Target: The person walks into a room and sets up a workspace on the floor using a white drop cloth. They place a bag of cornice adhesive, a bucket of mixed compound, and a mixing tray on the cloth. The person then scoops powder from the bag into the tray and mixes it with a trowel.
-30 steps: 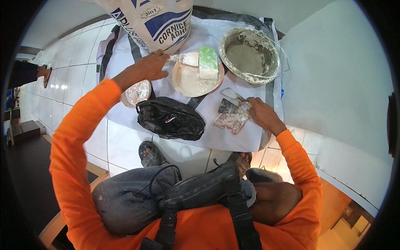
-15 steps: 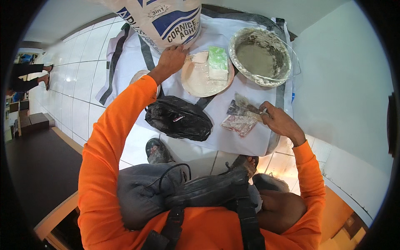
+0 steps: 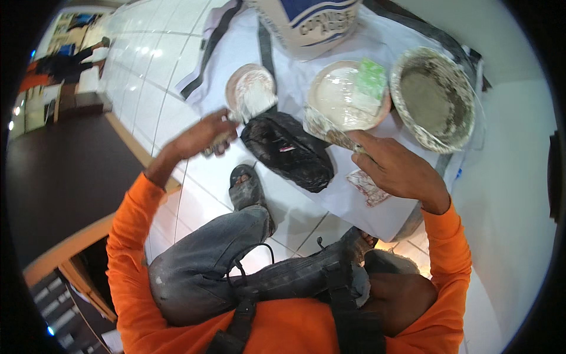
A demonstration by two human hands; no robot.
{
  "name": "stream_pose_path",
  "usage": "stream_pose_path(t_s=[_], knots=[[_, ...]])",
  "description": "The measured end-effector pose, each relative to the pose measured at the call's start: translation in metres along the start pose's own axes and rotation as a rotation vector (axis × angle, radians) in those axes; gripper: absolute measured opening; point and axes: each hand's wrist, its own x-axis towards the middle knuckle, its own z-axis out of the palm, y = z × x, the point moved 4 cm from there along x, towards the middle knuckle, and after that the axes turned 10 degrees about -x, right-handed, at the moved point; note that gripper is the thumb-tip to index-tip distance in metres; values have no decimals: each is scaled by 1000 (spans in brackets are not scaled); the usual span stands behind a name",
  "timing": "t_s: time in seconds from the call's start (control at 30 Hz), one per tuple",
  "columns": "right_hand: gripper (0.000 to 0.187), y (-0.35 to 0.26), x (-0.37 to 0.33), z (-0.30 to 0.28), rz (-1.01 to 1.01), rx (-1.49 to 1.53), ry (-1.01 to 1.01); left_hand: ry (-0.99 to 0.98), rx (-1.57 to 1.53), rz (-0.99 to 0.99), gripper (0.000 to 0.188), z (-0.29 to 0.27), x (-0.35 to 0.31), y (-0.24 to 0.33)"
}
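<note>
My left hand [image 3: 206,137] is closed round the handle of a putty knife, whose white-smeared blade [image 3: 254,101] lies over a small round dish [image 3: 238,78]. In my right hand [image 3: 401,168] is another putty knife [image 3: 337,137], its coated blade pointing up and left. That blade reaches the near-left rim of a larger round plate [image 3: 330,82] holding white paste. A green-and-white packet [image 3: 369,85] rests on the plate's right side. Between my hands lies a crumpled black plastic bag [image 3: 289,152]. Below my right hand a smeared, red-patterned flat piece [image 3: 368,187] sits on the sheet.
A bucket [image 3: 433,97] of grey mix with a wire handle stands at the right, near the wall. Behind the plates stands a large white-and-blue sack [image 3: 309,26]. A white sheet [image 3: 206,65] covers the tiles. Dark furniture [image 3: 65,177] is at the left; another person [image 3: 65,65] appears far left.
My left hand has left the sack and moved down-left, now holding a putty knife. My right hand has lifted its knife from beside the red-patterned piece toward the larger plate. The view has shifted.
</note>
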Motion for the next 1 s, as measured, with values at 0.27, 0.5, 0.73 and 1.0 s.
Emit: stream_pose_path(t_s=[0.27,0.5,0.73,1.0], knots=[[55,-65,65,48,-423,-152,-17,57,-692,-62,23,78,-54,-99],[67,-78,34,105,-31,-428,-232,9,-814,13,16,120,-15,-130],[64,-70,26,155,115,-399,-204,88,-961,92,16,156,24,-156],[57,-79,47,179,165,-415,-124,66,-988,151,14,148,17,-163]])
